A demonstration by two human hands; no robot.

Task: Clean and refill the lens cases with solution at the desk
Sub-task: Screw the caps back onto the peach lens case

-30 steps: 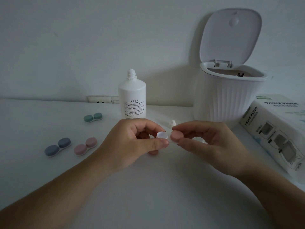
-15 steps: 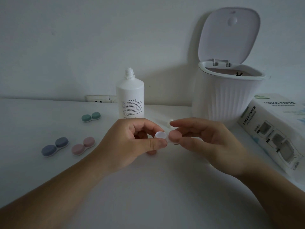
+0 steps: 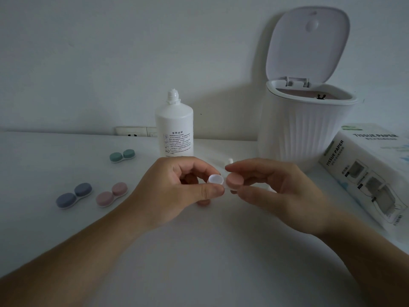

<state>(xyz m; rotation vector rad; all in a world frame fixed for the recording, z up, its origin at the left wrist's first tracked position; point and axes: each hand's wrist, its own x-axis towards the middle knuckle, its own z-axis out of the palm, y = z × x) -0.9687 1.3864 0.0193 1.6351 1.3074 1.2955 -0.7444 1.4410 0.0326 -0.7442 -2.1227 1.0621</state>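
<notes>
My left hand (image 3: 177, 191) pinches the white lens case (image 3: 215, 180) between thumb and curled fingers, its open well tipped up just past my thumb tip. My right hand (image 3: 276, 191) grips the pink cap (image 3: 235, 181) on the case's other well, forefinger over the top and thumb beneath. A second pink cap (image 3: 203, 201) lies on the desk (image 3: 199, 251) under my left fingers. Just beyond my left knuckles stands the uncapped solution bottle (image 3: 174, 134); its small white cap (image 3: 230, 161) lies behind my fingertips. Well off to the left of my left hand lie three closed cases: green (image 3: 122, 155), blue (image 3: 74, 195) and pink (image 3: 112, 194). Beyond my right hand stands an open bin (image 3: 305, 131), with a tissue box (image 3: 365, 171) to its right.
</notes>
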